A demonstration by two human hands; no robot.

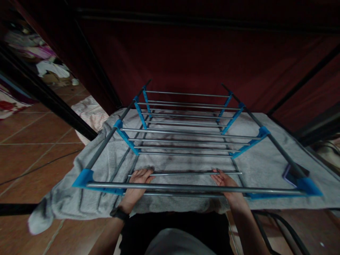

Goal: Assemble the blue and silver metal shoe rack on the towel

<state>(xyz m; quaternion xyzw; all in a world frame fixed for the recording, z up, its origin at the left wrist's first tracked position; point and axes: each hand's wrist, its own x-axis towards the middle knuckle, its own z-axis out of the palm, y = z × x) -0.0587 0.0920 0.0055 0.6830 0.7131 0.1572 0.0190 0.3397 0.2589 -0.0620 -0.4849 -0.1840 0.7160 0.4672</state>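
A metal rack of grey tubes point(186, 188) with blue plastic brackets point(128, 141) stands on a grey blanket before me. A thin metal rod point(183, 174) lies crosswise low in its near part, behind the front tube. My left hand point(139, 178) is closed around the rod near its left end, fingers curled over it. Toward the other end, my right hand point(224, 180) grips the same rod between thumb and fingers, palm turned partly up. Both forearms pass beneath the front tube. Several similar rods point(183, 142) span the brackets farther back.
A dark rectangular object with a purple edge point(289, 175) lies on the grey blanket point(103, 177) at right. Dark red panels point(191, 60) rise behind the rack. Black bars point(53, 95) cross the left side. Striped cloth point(89, 111) lies on the tiled floor point(32, 141).
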